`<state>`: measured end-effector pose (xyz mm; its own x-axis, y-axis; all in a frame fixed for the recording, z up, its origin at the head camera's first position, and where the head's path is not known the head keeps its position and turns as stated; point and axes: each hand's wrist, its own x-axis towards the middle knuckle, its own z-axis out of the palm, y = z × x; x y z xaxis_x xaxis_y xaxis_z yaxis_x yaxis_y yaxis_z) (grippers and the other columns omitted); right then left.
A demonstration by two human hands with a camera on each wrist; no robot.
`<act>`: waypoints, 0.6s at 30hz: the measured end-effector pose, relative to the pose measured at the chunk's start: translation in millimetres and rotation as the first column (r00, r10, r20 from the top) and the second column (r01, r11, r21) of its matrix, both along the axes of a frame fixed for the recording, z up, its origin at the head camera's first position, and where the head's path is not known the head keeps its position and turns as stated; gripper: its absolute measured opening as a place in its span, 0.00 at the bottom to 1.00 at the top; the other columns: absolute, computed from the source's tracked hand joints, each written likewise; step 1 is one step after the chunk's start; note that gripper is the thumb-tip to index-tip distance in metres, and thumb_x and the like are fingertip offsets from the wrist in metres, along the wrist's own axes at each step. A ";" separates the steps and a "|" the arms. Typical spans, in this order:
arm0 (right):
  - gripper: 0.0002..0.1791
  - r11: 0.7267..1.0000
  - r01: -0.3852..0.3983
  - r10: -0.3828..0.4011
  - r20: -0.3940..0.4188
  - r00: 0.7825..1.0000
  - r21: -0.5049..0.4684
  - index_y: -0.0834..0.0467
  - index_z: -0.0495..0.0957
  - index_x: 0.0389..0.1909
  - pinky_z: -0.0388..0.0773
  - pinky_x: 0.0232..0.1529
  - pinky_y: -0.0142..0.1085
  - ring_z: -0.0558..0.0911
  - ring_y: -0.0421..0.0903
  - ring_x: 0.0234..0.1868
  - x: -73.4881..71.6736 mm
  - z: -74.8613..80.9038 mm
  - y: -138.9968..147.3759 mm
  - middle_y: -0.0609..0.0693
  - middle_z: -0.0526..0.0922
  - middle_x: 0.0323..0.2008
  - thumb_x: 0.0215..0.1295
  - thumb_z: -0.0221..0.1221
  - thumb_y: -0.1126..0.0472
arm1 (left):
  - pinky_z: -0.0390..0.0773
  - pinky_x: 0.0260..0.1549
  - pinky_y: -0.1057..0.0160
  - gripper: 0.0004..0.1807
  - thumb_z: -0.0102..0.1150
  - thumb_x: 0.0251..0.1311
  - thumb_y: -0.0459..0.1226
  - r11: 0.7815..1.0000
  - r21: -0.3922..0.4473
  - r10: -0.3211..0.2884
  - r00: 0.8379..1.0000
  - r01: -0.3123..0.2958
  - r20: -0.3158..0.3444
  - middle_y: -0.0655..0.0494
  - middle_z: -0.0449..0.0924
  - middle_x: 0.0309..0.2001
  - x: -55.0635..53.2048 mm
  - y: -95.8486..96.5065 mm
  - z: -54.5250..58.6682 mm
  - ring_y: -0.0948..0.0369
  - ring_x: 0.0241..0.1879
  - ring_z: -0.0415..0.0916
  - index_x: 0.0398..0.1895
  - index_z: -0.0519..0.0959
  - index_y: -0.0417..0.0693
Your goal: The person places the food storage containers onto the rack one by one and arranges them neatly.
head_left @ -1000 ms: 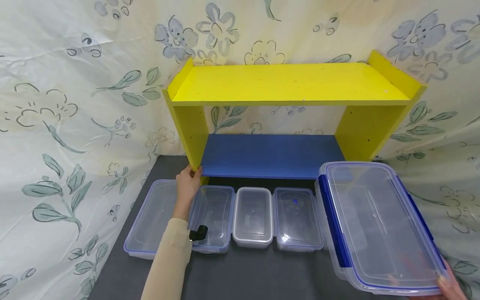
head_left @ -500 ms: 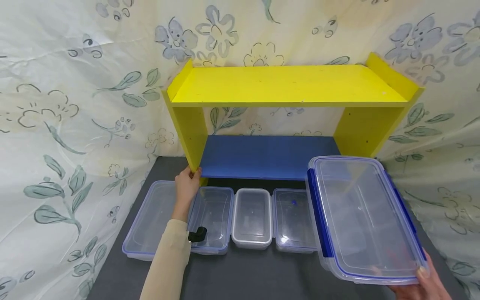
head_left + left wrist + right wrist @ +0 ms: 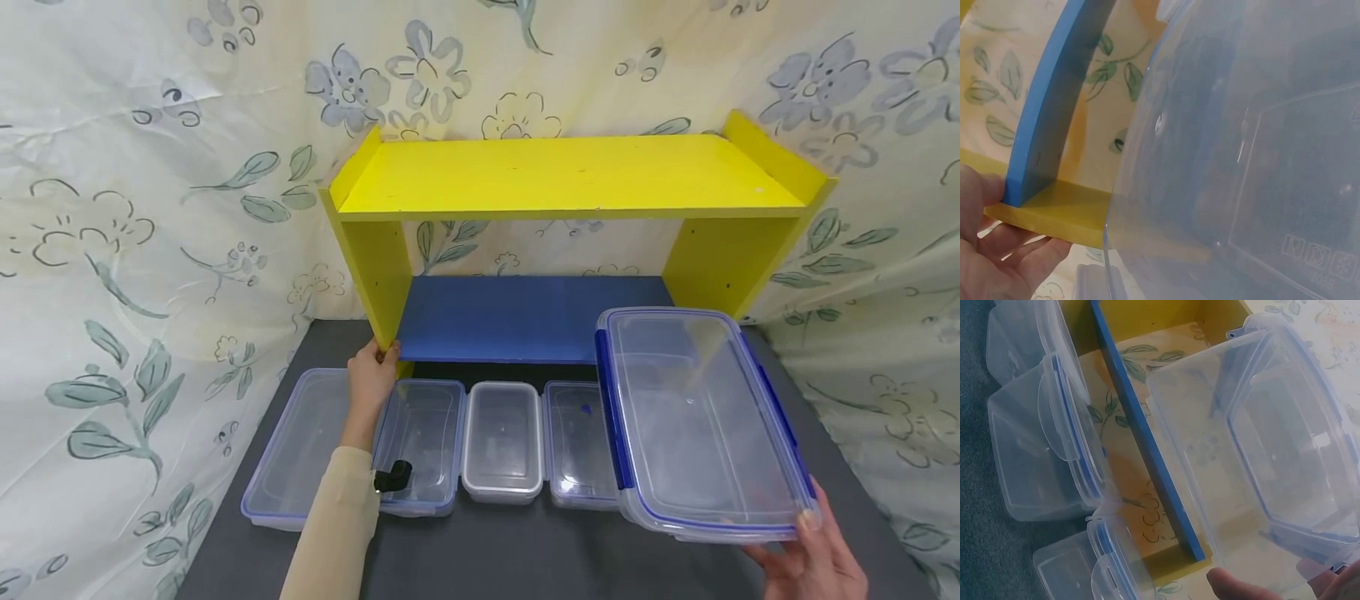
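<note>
My left hand [image 3: 371, 383] grips the left yellow side panel [image 3: 372, 275] of a shelf unit at its front edge, beside the end of the blue shelf board [image 3: 532, 312]. In the left wrist view, the thumb touches the blue board and the fingers curl under the yellow panel. On the right, my right hand [image 3: 817, 542] holds a large clear food container [image 3: 697, 417] by its near right corner, thumb on the lid rim and fingers below. Its lid has a blue seal and dark blue side clips. The tilted container overlaps the blue board's right front corner in the head view.
Along the front of the shelf stand smaller lidded containers: a wide one [image 3: 300, 450] at left, a blue-rimmed one [image 3: 420, 442], a white-rimmed one [image 3: 502, 442] and another [image 3: 577, 458] partly covered. They sit on a dark tabletop [image 3: 525, 558]. Floral cloth [image 3: 150, 292] hangs around.
My right hand has carried the large container leftward and slightly away from me, over the right-hand small container and nearer the blue board. My left hand keeps its grip on the side panel.
</note>
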<state>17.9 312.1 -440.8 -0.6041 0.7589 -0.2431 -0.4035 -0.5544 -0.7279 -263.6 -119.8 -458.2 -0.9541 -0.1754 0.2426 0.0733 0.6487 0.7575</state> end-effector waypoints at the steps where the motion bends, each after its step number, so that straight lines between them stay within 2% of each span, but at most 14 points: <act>1: 0.21 1.000 0.011 -0.011 0.006 1.000 -0.011 0.62 0.75 0.61 0.80 0.18 0.48 0.87 0.46 0.44 -1.6 0.8 -1.4 0.51 0.83 0.55 0.66 0.57 0.71 | 0.74 0.25 0.59 0.15 0.53 0.69 0.46 1.000 0.000 -0.001 1.000 0.001 -0.001 0.43 0.82 0.30 -0.2 0.1 -0.4 0.50 0.26 0.77 0.40 0.79 0.43; 8: 0.22 1.000 -0.014 0.015 0.027 1.000 -0.017 0.59 0.75 0.62 0.80 0.17 0.47 0.87 0.43 0.43 -5.7 3.4 -3.6 0.47 0.84 0.54 0.66 0.58 0.68 | 0.73 0.24 0.61 0.15 0.53 0.69 0.46 1.000 0.000 0.001 1.000 -0.001 -0.015 0.44 0.82 0.29 -2.0 -0.3 -1.9 0.50 0.25 0.76 0.39 0.79 0.43; 11: 0.24 0.999 -0.007 0.005 -0.045 0.999 -0.041 0.58 0.73 0.64 0.79 0.16 0.47 0.87 0.44 0.42 -4.8 4.0 -5.5 0.48 0.85 0.52 0.67 0.57 0.69 | 0.73 0.24 0.61 0.15 0.53 0.69 0.47 1.000 -0.006 0.006 1.000 -0.006 -0.014 0.44 0.82 0.29 -2.4 -0.2 -3.0 0.51 0.25 0.76 0.38 0.79 0.44; 14: 0.25 1.000 -0.001 -0.001 -0.081 0.997 -0.027 0.57 0.71 0.65 0.79 0.16 0.46 0.88 0.45 0.40 -3.3 7.2 -6.3 0.50 0.86 0.50 0.67 0.55 0.69 | 0.72 0.24 0.61 0.15 0.53 0.69 0.47 1.000 -0.008 0.008 1.000 -0.008 -0.015 0.44 0.82 0.29 -2.6 -0.1 -3.9 0.51 0.26 0.76 0.39 0.79 0.44; 18: 0.26 0.999 -0.042 0.042 -0.033 0.999 -0.001 0.56 0.71 0.66 0.80 0.17 0.45 0.88 0.45 0.40 -3.7 12.9 -4.2 0.48 0.85 0.51 0.66 0.57 0.64 | 0.72 0.24 0.61 0.15 0.54 0.68 0.46 1.000 0.002 0.013 1.000 -0.013 -0.018 0.44 0.83 0.29 -2.6 0.3 -3.3 0.50 0.26 0.76 0.39 0.79 0.44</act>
<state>14.2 307.8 -427.9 -0.6431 0.7324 -0.2236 -0.4038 -0.5725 -0.7135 -266.2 -119.5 -461.5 -0.9474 -0.1877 0.2593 0.0787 0.6486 0.7571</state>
